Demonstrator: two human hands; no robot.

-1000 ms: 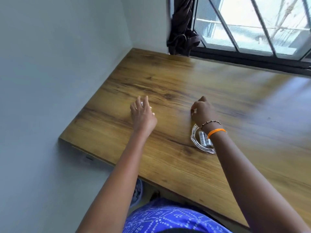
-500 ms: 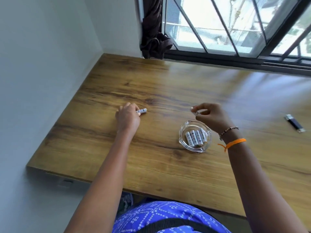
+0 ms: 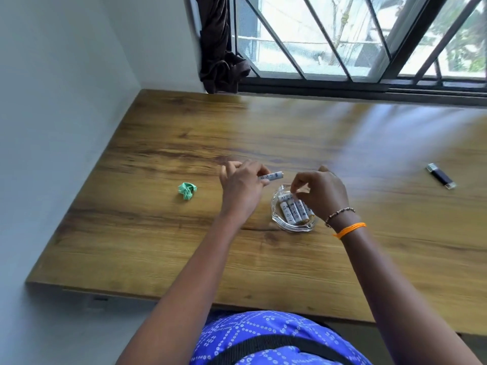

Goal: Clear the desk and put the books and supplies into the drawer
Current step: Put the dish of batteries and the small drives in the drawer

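Note:
A clear glass dish (image 3: 295, 228) sits on the wooden desk (image 3: 158, 246) and holds several white batteries (image 3: 288, 213). Just left of the dish, my left hand (image 3: 241, 192) pinches one white battery (image 3: 272, 177) that points toward the dish. Over the dish's far side, my right hand (image 3: 325, 193) has curled fingers, and its fingertips pinch the end of a battery (image 3: 285, 198) lying crosswise at the rim.
A crumpled green paper (image 3: 187, 190) lies on the desk left of my left hand. A black USB stick (image 3: 441, 176) lies far right. A dark curtain (image 3: 220, 61) hangs at the back corner beside the barred window. A wall runs along the desk's left edge.
My left hand lifted its battery off the desk and moved right toward the dish. My right hand lowered its battery onto the dish. The green paper came into view.

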